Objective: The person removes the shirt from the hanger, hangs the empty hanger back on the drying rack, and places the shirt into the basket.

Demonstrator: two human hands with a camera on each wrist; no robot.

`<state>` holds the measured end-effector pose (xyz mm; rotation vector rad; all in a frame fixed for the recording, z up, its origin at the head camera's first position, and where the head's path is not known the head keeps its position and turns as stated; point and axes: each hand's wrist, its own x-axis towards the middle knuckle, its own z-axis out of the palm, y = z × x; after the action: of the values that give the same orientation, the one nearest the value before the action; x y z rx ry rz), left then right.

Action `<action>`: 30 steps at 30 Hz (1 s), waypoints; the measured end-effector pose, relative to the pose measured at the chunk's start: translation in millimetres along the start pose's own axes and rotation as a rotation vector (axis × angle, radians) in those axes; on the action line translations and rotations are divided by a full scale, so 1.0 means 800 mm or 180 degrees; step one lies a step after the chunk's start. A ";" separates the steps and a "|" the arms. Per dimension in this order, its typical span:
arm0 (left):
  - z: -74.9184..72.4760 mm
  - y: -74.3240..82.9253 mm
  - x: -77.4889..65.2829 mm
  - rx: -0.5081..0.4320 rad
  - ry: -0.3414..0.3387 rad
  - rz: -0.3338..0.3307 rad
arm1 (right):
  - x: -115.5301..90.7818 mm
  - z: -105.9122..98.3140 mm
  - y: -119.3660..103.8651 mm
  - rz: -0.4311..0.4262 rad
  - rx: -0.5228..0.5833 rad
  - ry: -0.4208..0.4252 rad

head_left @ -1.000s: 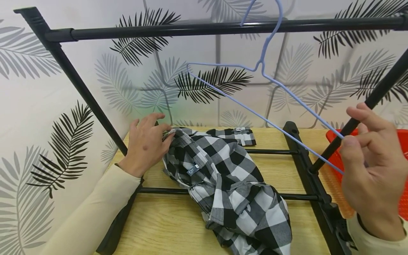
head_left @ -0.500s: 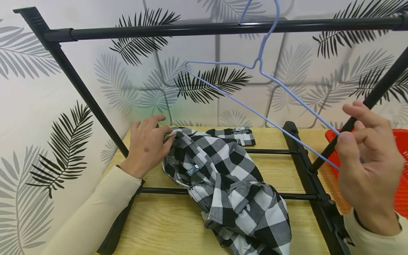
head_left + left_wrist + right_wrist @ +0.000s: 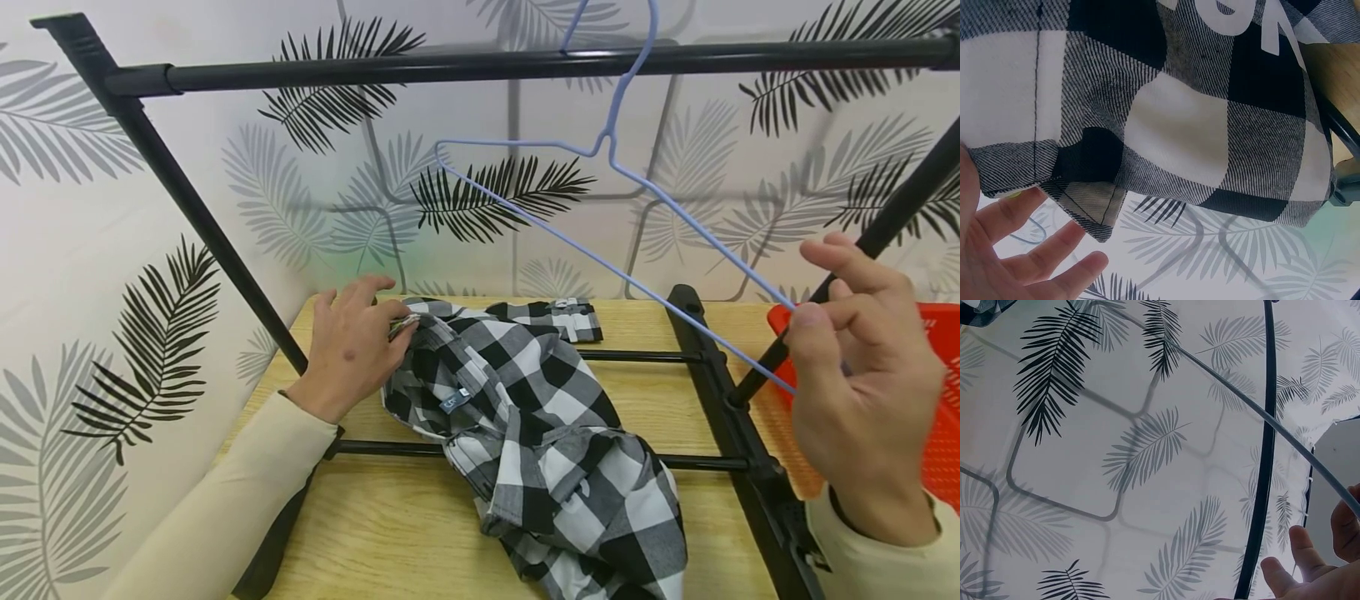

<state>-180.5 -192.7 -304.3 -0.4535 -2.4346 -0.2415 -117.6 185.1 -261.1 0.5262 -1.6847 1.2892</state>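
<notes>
A black-and-white checked shirt [image 3: 555, 400] lies bunched across the middle, its collar label facing up. My left hand [image 3: 348, 350] pinches the shirt's upper left edge between thumb and index finger. In the left wrist view the checked cloth [image 3: 1179, 131] fills most of the frame, with white lettering near the top, and the other fingers are spread below the hem. A thin blue clothes hanger [image 3: 675, 204] is held by its right end in my right hand [image 3: 862, 367], pinched between thumb and fingers. Its shoulders are tilted and its hook reaches up beside the rack's top bar.
The black garment rack's top bar [image 3: 360, 71] crosses above, with slanted posts on both sides and low crossbars [image 3: 697, 462] under the shirt. A red plastic basket [image 3: 943, 400] stands at right behind the right hand. Leaf-patterned wall covering [image 3: 300, 200] backs the wooden table [image 3: 375, 525].
The right hand has shifted slightly left, taking the hanger's lower end with it. My left hand has edged a little right with the shirt's edge still pinched.
</notes>
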 end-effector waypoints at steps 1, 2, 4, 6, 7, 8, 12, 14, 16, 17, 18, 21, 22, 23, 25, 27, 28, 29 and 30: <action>0.000 0.000 0.000 -0.0003 -0.0001 -0.0001 | 0.001 0.000 0.000 -0.0016 -0.0014 -0.0016; 0.000 0.000 0.000 -0.0005 -0.0003 -0.0002 | 0.001 0.000 0.001 -0.0024 -0.0027 -0.0021; 0.001 0.000 -0.001 -0.0002 -0.0006 -0.0002 | 0.002 0.000 0.001 -0.0045 -0.0093 -0.0065; 0.001 -0.001 -0.002 -0.0002 -0.0007 0.0000 | 0.002 0.000 0.002 -0.0047 -0.0107 -0.0092; 0.001 -0.001 -0.002 -0.0004 -0.0008 -0.0001 | 0.002 0.000 0.002 -0.0041 -0.0137 -0.0104; 0.002 -0.001 -0.003 -0.0002 -0.0009 0.0001 | 0.002 0.000 0.002 -0.0030 -0.0152 -0.0109; 0.003 -0.001 -0.005 -0.0004 -0.0021 0.0012 | 0.000 0.001 0.003 -0.0011 -0.0160 -0.0123; 0.003 -0.001 -0.006 0.0000 -0.0033 0.0009 | 0.000 0.002 0.003 -0.0003 -0.0167 -0.0141; 0.003 -0.001 -0.006 0.0013 -0.0046 0.0008 | -0.001 0.002 0.003 -0.0004 -0.0151 -0.0156; 0.004 0.000 -0.006 0.0020 -0.0054 0.0007 | -0.002 0.002 0.003 0.0007 -0.0133 -0.0158; 0.004 0.000 -0.006 0.0018 -0.0060 0.0006 | -0.002 0.002 0.003 0.0024 -0.0116 -0.0162; 0.005 0.002 -0.006 0.0027 -0.0093 0.0013 | -0.005 0.002 0.002 0.0068 -0.0132 -0.0203; 0.006 0.002 -0.006 0.0026 -0.0107 0.0017 | -0.005 0.002 0.002 0.0080 -0.0174 -0.0232; 0.006 0.003 -0.007 0.0022 -0.0114 0.0020 | -0.006 0.002 0.002 0.0096 -0.0188 -0.0251; 0.007 0.003 -0.008 0.0027 -0.0125 0.0034 | -0.007 0.002 0.002 0.0105 -0.0235 -0.0290; 0.008 0.004 -0.009 0.0036 -0.0118 0.0054 | -0.008 0.002 0.003 0.0113 -0.0292 -0.0318; 0.009 0.004 -0.009 0.0047 -0.0108 0.0067 | -0.008 0.001 0.003 0.0115 -0.0304 -0.0330; 0.009 0.004 -0.010 0.0050 -0.0094 0.0083 | -0.009 0.001 0.003 0.0118 -0.0292 -0.0329; 0.010 0.004 -0.010 0.0052 -0.0083 0.0101 | -0.009 0.001 0.004 0.0121 -0.0306 -0.0335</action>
<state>-177.8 -189.8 -315.2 -0.4906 -2.4509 -0.2031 -116.6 184.1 -268.8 0.5146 -1.8420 1.2190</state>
